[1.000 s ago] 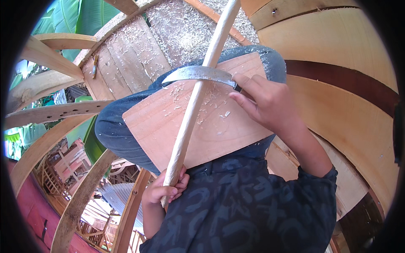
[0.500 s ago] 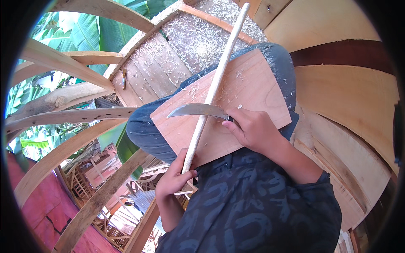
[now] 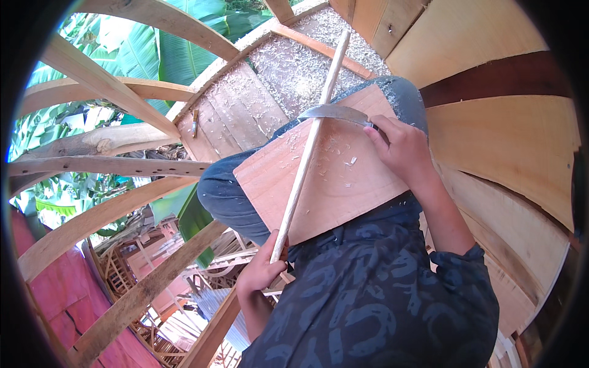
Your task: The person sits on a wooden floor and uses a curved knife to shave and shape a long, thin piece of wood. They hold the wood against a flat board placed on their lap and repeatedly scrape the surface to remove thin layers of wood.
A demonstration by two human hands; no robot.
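Note:
A long, pale wooden stick (image 3: 310, 150) lies slantwise over a flat wooden board (image 3: 350, 184) on my lap. My left hand (image 3: 262, 268) is closed round the stick's near end, beside my hip. In my right hand (image 3: 402, 147) I grip the handle of a knife (image 3: 334, 113) with a curved blade. The blade crosses the stick above the board's far part, its tip pointing left. My fingers hide most of the knife's handle. Thin wood shavings (image 3: 350, 162) are scattered on the board.
Shavings cover the plank floor (image 3: 227, 104) beyond my knees, where a small narrow object (image 3: 195, 122) lies at the left. Curved wooden ribs (image 3: 147, 276) with open gaps stand at my left. Wide planks (image 3: 497, 147) form a wall close on the right. Banana leaves (image 3: 184, 52) show outside.
My right hand and the knife have moved away from me along the stick, toward its far end. The left hand keeps its hold. Small shavings have appeared on the board's right part.

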